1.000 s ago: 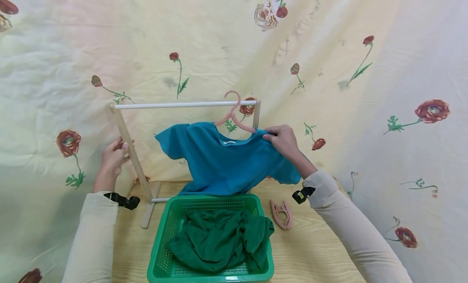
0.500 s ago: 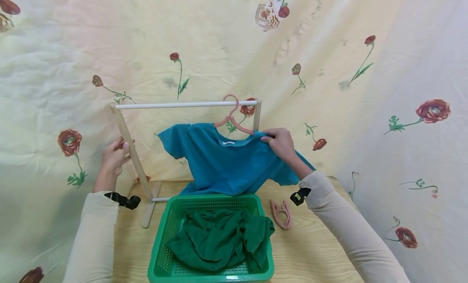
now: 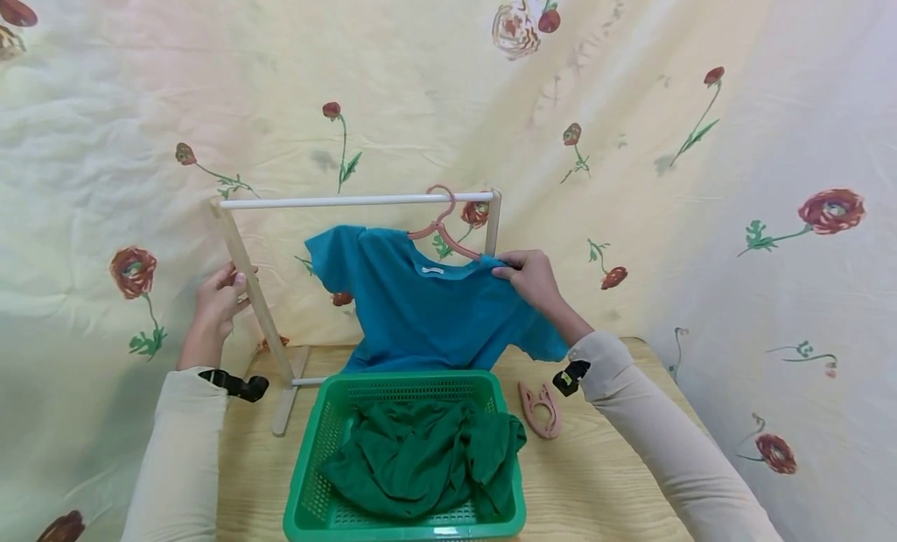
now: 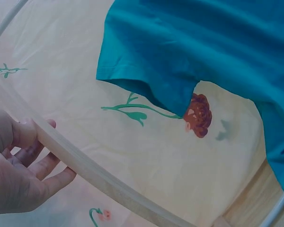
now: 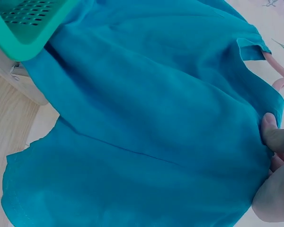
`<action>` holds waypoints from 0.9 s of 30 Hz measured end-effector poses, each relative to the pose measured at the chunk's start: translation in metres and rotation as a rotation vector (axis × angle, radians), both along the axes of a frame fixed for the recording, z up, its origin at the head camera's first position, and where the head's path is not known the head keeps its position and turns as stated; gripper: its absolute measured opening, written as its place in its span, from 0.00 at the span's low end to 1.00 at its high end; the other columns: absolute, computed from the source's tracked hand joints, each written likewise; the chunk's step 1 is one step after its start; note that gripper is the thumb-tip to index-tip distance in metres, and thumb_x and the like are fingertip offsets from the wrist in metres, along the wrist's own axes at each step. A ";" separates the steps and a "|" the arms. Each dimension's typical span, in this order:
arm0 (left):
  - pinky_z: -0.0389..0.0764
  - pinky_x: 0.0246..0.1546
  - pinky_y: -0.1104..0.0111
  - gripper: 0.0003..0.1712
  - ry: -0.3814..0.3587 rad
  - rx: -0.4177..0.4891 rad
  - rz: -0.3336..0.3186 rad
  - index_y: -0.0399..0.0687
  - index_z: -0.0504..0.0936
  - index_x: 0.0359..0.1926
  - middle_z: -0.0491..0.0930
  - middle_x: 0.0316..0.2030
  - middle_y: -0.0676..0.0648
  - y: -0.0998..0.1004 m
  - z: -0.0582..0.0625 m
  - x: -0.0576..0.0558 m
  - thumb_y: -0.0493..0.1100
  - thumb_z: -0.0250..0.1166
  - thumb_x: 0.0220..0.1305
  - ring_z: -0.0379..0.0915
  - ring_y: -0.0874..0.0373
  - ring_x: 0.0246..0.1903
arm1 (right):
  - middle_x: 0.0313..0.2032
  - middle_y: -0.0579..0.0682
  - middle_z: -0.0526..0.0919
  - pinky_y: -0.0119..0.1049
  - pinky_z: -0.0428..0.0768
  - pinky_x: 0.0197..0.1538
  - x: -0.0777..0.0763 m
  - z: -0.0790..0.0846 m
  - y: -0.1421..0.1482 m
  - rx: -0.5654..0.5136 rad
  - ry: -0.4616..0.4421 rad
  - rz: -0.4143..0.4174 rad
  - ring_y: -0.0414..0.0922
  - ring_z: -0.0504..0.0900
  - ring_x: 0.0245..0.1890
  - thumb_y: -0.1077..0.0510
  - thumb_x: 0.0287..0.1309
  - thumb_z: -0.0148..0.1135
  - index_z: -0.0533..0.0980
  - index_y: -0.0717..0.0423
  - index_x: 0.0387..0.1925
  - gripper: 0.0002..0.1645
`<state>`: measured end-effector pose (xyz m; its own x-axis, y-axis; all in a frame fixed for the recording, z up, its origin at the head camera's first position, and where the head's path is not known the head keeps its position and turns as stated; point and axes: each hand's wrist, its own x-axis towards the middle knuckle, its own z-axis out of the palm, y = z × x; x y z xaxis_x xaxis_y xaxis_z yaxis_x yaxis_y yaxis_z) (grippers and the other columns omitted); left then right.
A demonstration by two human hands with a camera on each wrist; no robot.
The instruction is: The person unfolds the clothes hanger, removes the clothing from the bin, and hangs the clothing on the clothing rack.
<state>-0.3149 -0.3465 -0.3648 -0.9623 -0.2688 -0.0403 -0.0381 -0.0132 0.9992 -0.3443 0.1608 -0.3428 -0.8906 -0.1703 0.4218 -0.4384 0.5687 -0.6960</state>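
A blue T-shirt (image 3: 434, 316) hangs on a pink hanger (image 3: 459, 247), whose hook overlaps the white top bar (image 3: 336, 202) of a small clothes rack near its right end. My right hand (image 3: 536, 279) pinches the shirt's shoulder beside the neckline, thumb in front; the right wrist view shows the thumb (image 5: 270, 127) pressing the cloth there. With thumb and fingers, my left hand (image 3: 216, 302) holds the rack's wooden left post (image 3: 268, 324). In the left wrist view the far sleeve (image 4: 142, 61) droops freely. The shirt's lower part is hidden behind the basket.
A green plastic basket (image 3: 301, 464) with a crumpled green garment (image 3: 420, 456) stands in front of the rack on the wooden table (image 3: 596, 456). To its right lies a folded pink hanger (image 3: 550, 425). Flower-printed cloth (image 3: 392, 75) forms the backdrop.
The hanger has come down a little and shifted slightly left, its hook lower against the bar. My right hand moved left with the shirt; the far sleeve rose. My left hand stayed still.
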 end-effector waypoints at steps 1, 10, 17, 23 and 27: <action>0.55 0.77 0.46 0.30 0.001 -0.004 -0.001 0.54 0.56 0.80 0.74 0.47 0.63 0.000 0.000 0.000 0.44 0.46 0.82 0.63 0.56 0.67 | 0.48 0.65 0.88 0.55 0.82 0.60 0.000 0.000 0.000 0.000 -0.010 0.003 0.60 0.87 0.50 0.62 0.70 0.62 0.84 0.66 0.52 0.15; 0.54 0.77 0.46 0.30 -0.010 -0.005 -0.002 0.55 0.55 0.80 0.73 0.45 0.65 0.000 0.001 0.002 0.45 0.46 0.82 0.62 0.55 0.68 | 0.50 0.66 0.87 0.56 0.81 0.62 0.000 0.001 0.001 0.026 -0.079 0.035 0.61 0.86 0.51 0.62 0.70 0.62 0.83 0.67 0.54 0.16; 0.54 0.77 0.47 0.31 -0.032 0.014 0.004 0.55 0.57 0.80 0.73 0.46 0.64 -0.002 0.001 0.002 0.47 0.48 0.80 0.58 0.50 0.72 | 0.51 0.66 0.86 0.56 0.81 0.61 0.002 0.005 0.004 0.058 -0.138 0.071 0.61 0.86 0.51 0.61 0.71 0.61 0.81 0.67 0.57 0.18; 0.54 0.77 0.46 0.31 -0.033 0.019 0.000 0.55 0.57 0.80 0.72 0.45 0.64 -0.002 0.001 0.005 0.48 0.49 0.80 0.58 0.50 0.72 | 0.50 0.65 0.87 0.55 0.83 0.60 0.004 0.008 0.008 0.086 -0.153 0.110 0.59 0.87 0.48 0.60 0.70 0.62 0.81 0.66 0.57 0.19; 0.53 0.77 0.46 0.32 -0.022 0.055 -0.001 0.54 0.57 0.79 0.73 0.43 0.64 -0.002 0.001 0.006 0.47 0.50 0.79 0.60 0.53 0.69 | 0.49 0.64 0.87 0.55 0.83 0.59 0.005 0.011 0.009 0.110 -0.154 0.138 0.57 0.87 0.47 0.60 0.70 0.62 0.81 0.65 0.58 0.19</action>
<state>-0.3087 -0.3488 -0.3635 -0.9613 -0.2647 -0.0763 -0.0604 -0.0677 0.9959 -0.3393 0.1696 -0.3322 -0.9081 -0.3322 0.2548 -0.4104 0.5866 -0.6982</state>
